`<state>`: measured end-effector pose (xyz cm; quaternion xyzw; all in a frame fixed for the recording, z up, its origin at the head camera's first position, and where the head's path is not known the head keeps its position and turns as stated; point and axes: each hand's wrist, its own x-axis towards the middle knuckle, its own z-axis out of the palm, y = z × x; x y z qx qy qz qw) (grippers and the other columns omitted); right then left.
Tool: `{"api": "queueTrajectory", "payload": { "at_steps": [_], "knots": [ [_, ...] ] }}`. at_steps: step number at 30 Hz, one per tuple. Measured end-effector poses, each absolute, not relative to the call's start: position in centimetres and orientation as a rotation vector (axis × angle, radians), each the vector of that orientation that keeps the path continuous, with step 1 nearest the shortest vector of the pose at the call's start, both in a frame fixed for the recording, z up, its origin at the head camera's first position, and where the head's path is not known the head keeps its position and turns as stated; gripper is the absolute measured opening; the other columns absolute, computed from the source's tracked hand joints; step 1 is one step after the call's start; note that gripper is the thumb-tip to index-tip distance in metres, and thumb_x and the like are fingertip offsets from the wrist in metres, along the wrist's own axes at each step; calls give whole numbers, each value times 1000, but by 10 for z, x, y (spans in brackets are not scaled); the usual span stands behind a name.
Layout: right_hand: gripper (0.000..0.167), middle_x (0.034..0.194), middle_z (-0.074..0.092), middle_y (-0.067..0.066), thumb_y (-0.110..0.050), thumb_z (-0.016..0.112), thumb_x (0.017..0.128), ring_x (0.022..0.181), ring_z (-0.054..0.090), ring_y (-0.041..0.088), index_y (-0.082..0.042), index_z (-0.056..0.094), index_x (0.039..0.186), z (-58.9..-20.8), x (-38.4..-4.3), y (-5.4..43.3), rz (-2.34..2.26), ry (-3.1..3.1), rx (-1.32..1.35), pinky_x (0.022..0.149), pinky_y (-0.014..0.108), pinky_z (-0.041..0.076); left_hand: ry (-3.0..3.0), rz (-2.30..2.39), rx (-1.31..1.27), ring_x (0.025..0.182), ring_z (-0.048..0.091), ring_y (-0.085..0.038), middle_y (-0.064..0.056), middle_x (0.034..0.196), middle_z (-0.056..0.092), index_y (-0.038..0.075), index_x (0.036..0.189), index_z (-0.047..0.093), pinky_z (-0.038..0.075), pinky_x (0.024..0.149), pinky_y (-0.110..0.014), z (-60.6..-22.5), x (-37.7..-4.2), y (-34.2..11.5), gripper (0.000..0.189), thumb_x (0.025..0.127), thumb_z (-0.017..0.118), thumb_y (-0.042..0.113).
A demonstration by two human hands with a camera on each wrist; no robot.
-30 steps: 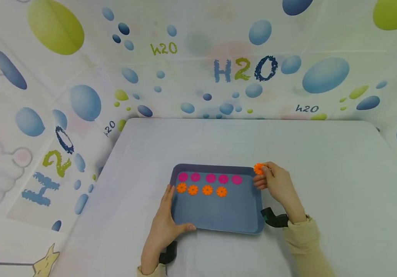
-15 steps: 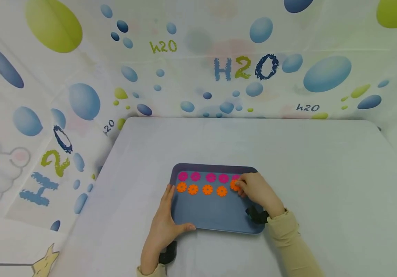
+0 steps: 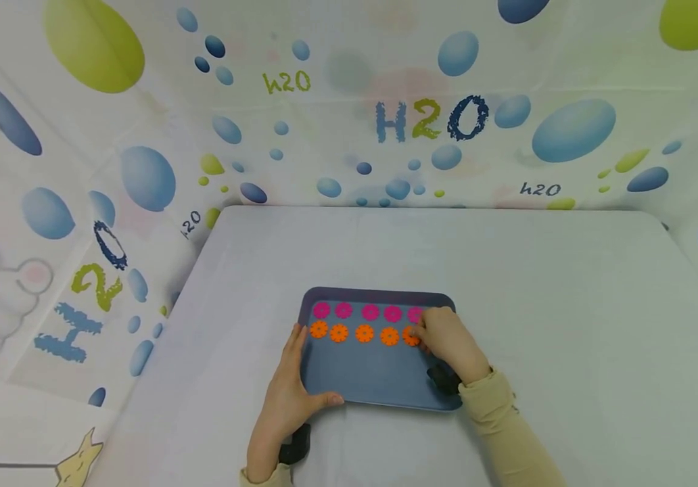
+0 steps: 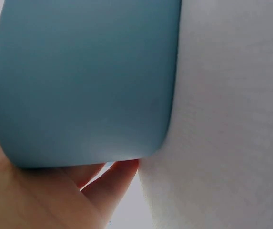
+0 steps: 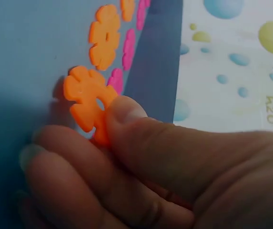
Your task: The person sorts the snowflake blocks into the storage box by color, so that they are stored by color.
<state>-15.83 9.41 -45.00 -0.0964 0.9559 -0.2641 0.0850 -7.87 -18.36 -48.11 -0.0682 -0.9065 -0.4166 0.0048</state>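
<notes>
A blue-grey tray [image 3: 379, 379] lies on the table, with a row of pink flower-shaped discs [image 3: 370, 312] along its far side. Below that row runs a line of orange flower-shaped discs [image 3: 364, 333]. My right hand [image 3: 451, 341] pinches one more orange flower-shaped disc [image 5: 86, 98] between thumb and fingers, at the right end of the orange line. In the right wrist view its slotted petals tilt close over the tray floor. My left hand [image 3: 291, 392] rests around the tray's near left corner, fingers along the left side and thumb at the front edge.
The white table [image 3: 568, 304] extends around the tray on all sides. Behind it hangs a sheet [image 3: 324, 135] printed with blue and green drops and H2O lettering. Dark wrist cameras [image 3: 443, 379] sit under both wrists.
My right hand has come in from beyond the tray's right rim, moving left and down with the orange disc to the end of the orange line. My left hand has stayed in place.
</notes>
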Motion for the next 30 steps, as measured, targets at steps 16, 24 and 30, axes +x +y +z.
{"api": "queueTrajectory", "payload": {
  "at_steps": [16, 24, 30],
  "knots": [
    [25, 58, 53, 2, -10, 64, 92, 50, 46, 13, -6, 56, 69, -450, -154, 96, -942, 2895, -203, 49, 23, 36, -2838, -1302, -245, 146, 23, -42, -18, 163, 12, 6, 155, 18, 35, 108, -60, -481, -81, -183, 127, 56, 92, 38],
    [22, 68, 64, 5, -18, 54, 100, 55, 52, 11, -2, 67, 91, -439, -148, 105, -1068, 3010, -263, 52, 24, 42, -2852, -1333, -227, 146, 22, -43, -18, 163, 10, 7, 155, 16, 34, 108, -61, -484, -83, -189, 129, 56, 92, 38],
    [38, 114, 68, 19, -28, 60, 97, 100, 64, 35, -1, 60, 124, -438, -135, 128, -1043, 3216, -259, 83, 49, 53, -2927, -1353, -185, 147, 18, -42, -17, 163, 7, 6, 155, 15, 30, 111, -61, -486, -79, -192, 129, 57, 91, 38]
  ]
}}
